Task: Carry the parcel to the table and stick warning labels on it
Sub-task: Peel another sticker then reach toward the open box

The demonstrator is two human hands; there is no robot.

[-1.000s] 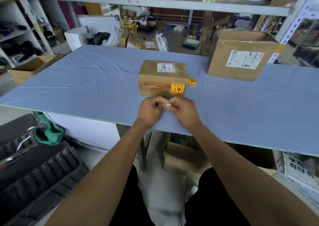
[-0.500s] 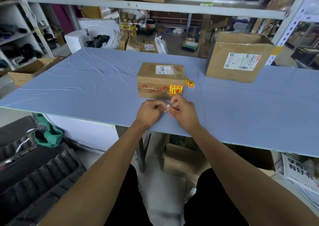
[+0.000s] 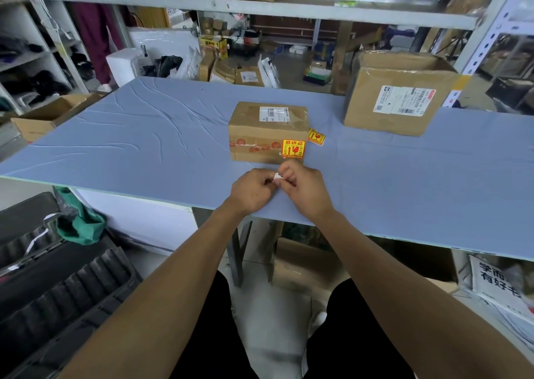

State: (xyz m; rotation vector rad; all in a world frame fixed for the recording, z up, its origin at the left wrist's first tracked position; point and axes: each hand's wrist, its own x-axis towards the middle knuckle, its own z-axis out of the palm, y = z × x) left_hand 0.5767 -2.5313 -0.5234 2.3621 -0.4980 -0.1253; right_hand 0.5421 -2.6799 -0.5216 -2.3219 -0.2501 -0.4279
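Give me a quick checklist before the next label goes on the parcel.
1. Parcel resting flat on the table: ok.
2. First warning label stuck on the near side: ok.
3. Spare labels within reach, beside the parcel's right edge: ok.
4. Left hand and right hand both pinching the white scrap: ok.
5. Whether that scrap is backing or a label: cannot tell.
6. Parcel top free for a label, apart from the shipping label: ok.

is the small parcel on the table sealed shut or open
Shut. The small parcel lies flat on the blue table, flaps closed, with printed tape across its near side and a yellow warning label stuck there.
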